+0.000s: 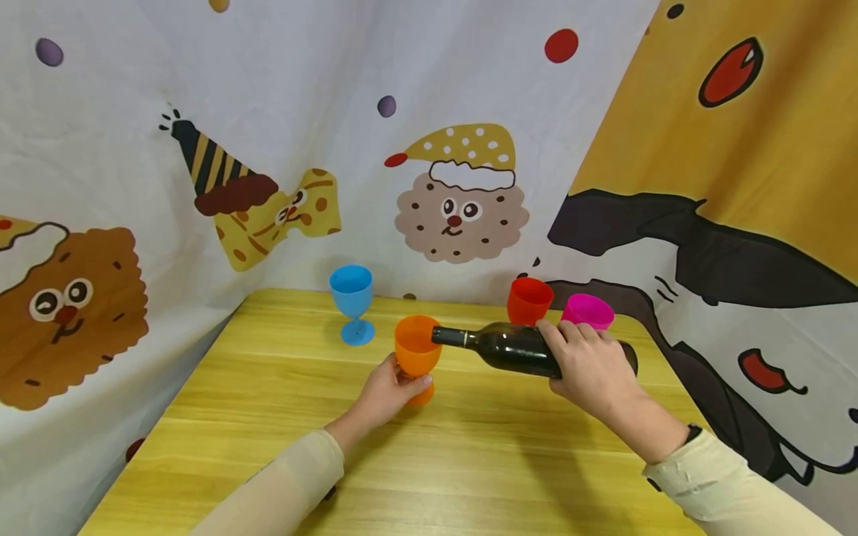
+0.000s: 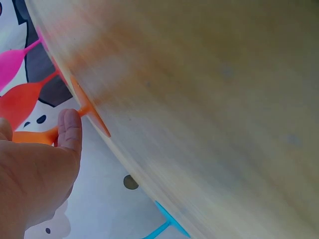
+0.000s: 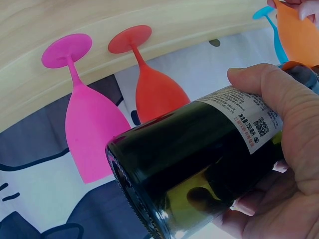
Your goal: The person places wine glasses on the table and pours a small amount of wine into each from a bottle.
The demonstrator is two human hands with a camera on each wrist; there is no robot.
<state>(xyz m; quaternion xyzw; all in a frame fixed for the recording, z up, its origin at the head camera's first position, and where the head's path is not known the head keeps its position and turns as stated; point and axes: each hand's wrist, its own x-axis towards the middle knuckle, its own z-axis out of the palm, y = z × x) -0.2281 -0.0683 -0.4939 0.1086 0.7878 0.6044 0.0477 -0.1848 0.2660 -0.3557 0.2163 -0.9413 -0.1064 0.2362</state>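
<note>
An orange goblet [image 1: 417, 347] stands on the wooden table, and my left hand [image 1: 387, 394] holds it around the stem and lower bowl. In the left wrist view the fingers of my left hand [image 2: 45, 167] curl at the goblet's stem, its round foot [image 2: 92, 110] on the tabletop. My right hand [image 1: 593, 365] grips a dark wine bottle [image 1: 519, 348] by its body, tilted nearly level. The bottle's mouth is at the goblet's right rim. A white printed label [image 3: 249, 117] shows in the right wrist view. No liquid can be made out.
A blue goblet [image 1: 351, 292] stands upright at the back left of the table [image 1: 281, 372]. At the back right stand a red goblet [image 1: 529, 299] and a magenta goblet [image 1: 590, 308], partly hidden behind the bottle and right hand. A cartoon-printed cloth [image 1: 302, 89] hangs behind the table.
</note>
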